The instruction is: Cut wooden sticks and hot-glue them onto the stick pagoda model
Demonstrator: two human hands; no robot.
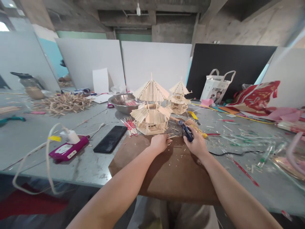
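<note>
My left hand (160,143) rests over the brown board (176,178), its fingers closed on a thin wooden stick (175,136) that points right. My right hand (196,141) is wrapped round a dark blue hand tool (186,131) whose exact kind I cannot make out; it slants up and left. Just beyond my left hand stands a two-tiered pavilion model (151,108) built of small sticks, with a pointed roof. A smaller stick pavilion (179,98) is behind it to the right. Small pale bits are scattered on the board between my forearms.
Left are a black phone (111,139), a purple power strip (69,148) with a white plug, and a stick pile (63,103). A metal bowl (122,102) stands behind red-and-white packs (129,126). Right lie a black cord (238,154), clear green-tinted plastic pieces (267,152) and a white bag (215,87).
</note>
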